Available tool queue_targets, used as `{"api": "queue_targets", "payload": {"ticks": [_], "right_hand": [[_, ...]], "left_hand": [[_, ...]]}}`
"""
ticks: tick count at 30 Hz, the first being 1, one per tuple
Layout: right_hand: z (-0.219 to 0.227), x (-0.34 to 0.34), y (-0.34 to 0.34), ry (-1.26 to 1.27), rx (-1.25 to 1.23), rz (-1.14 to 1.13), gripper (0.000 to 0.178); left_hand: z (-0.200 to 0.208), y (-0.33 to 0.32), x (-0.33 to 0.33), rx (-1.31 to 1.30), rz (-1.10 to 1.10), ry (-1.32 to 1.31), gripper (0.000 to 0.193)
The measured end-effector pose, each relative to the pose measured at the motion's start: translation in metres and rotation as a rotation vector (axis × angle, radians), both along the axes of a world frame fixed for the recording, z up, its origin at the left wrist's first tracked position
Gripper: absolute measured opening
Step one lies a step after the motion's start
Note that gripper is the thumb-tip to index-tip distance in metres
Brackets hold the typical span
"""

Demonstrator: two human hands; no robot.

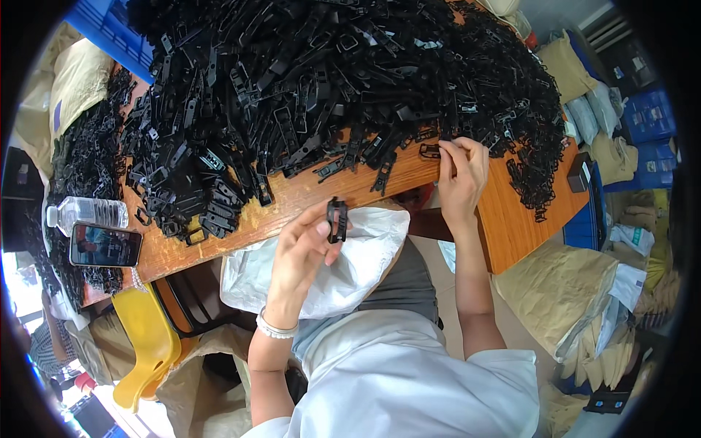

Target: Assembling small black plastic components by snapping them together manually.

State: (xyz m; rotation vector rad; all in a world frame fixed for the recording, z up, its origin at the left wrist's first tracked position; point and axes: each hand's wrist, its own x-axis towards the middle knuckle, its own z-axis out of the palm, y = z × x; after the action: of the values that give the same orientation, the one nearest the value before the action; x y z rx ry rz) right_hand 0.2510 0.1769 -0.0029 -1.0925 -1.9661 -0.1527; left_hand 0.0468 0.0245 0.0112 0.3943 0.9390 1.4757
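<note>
Between the thumb and fingers of my left hand [303, 244] is a small black plastic frame-shaped part [336, 219], held upright above a white sack [292, 281] on my lap. My right hand [463, 171] reaches to the table's near side, its fingertips pinched at a thin black plastic frame [429, 150] beside the pile. A large heap of black plastic parts [328, 80] covers most of the wooden table [299, 197]. Loose black parts lie along the heap's near edge, between my two hands.
A phone [106, 245] and a clear plastic bottle [89, 213] lie at the table's left. A yellow chair [146, 343] stands below them. A blue crate [109, 33] is at the far left. Brown sacks [555, 292] and blue bins [650, 117] fill the right side.
</note>
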Motion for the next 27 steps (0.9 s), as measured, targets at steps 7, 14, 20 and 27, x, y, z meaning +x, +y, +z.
{"api": "queue_targets", "payload": {"ticks": [7, 14, 20, 27], "right_hand": [[0.041, -0.031, -0.042, 0.203, -0.27, 0.689, 0.02], [0.05, -0.046, -0.049, 0.044, -0.284, 0.872, 0.025], [0.045, -0.05, -0.049, -0.018, -0.274, 0.869, 0.028], [0.043, -0.045, -0.058, 0.133, -0.312, 0.713, 0.022]], "left_hand": [[-0.003, 0.012, 0.002, 0.058, -0.282, -0.365, 0.048], [-0.001, 0.007, 0.001, 0.052, -0.337, -0.422, 0.047], [-0.008, 0.004, 0.001, 0.083, -0.336, -0.458, 0.042], [-0.009, 0.003, 0.003, 0.103, -0.253, -0.391, 0.037]]}}
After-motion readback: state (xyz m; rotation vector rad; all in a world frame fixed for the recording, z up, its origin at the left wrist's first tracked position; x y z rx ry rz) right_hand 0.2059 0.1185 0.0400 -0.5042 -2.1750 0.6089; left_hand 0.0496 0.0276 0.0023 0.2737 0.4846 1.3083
